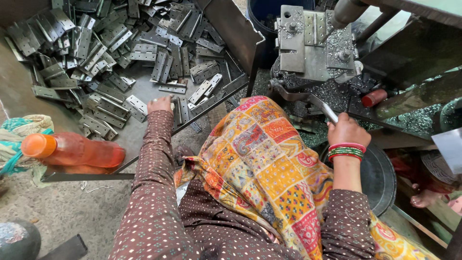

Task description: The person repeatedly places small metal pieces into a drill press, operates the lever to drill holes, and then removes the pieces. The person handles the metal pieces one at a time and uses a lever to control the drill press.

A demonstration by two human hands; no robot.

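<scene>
My left hand [160, 104] reaches into a metal tray [144, 139] heaped with grey metal hinges [110, 53]; its fingers rest on a hinge at the tray's near edge, though whether they grip it is not clear. My right hand [347, 130], with red and green bangles on the wrist, is closed around the metal lever handle [321, 107] of a press machine. On the machine's jig plate [313, 43] lies a hinge, with metal shavings all around it. A patterned orange cloth [269, 163] covers my lap.
An orange plastic bottle [72, 150] lies on the tray's left corner beside a bundle of cloth [21, 132]. A red-capped object [374, 97] sits right of the jig. A blue drum [262, 14] stands behind. Another person's foot [426, 197] shows at the right.
</scene>
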